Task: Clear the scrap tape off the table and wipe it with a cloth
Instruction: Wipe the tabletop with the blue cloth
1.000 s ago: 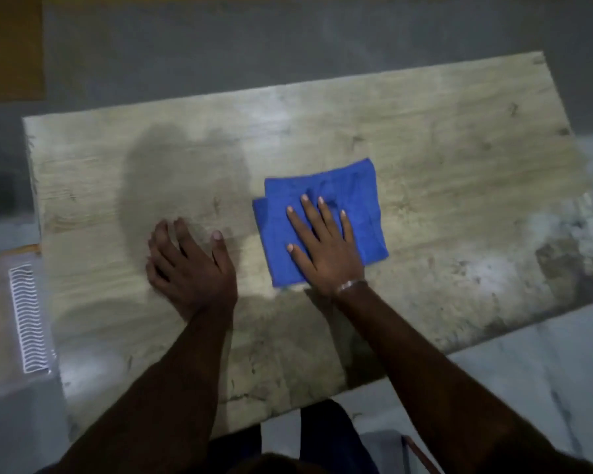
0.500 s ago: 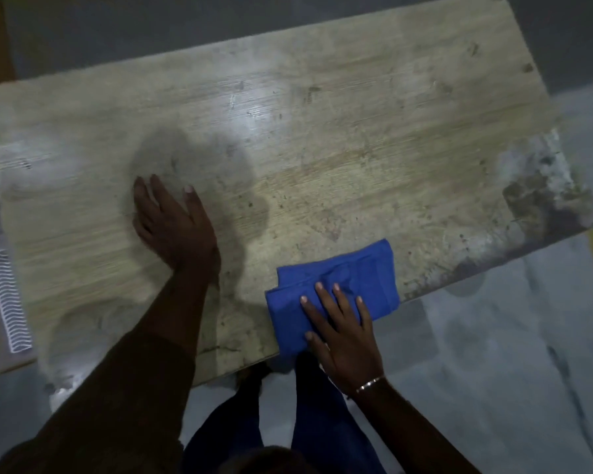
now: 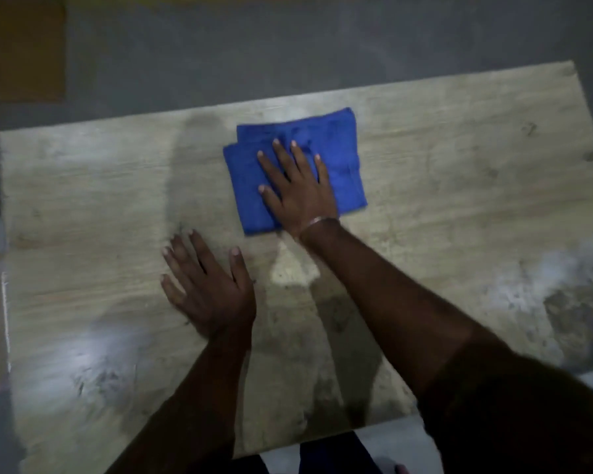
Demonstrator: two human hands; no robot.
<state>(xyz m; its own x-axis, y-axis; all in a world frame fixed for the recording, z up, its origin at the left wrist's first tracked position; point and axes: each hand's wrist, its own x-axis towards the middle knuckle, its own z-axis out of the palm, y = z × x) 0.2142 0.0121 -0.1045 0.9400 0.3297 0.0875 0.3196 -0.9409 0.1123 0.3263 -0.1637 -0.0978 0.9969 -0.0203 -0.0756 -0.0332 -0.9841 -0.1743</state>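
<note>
Cloth point(image 3: 336, 155) pushed from near edge toward far edge; both hands' fingers spread flat on table point(image 3: 459, 148).

dim overhead light | glare patches on table point(image 3: 459, 172) | motion-blurred edges

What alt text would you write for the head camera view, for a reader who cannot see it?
A person's right hand presses flat on a folded blue cloth lying on a worn wooden table, seen from above. The left hand rests flat on the bare tabletop nearer the person, and no scrap tape is visible.
</note>
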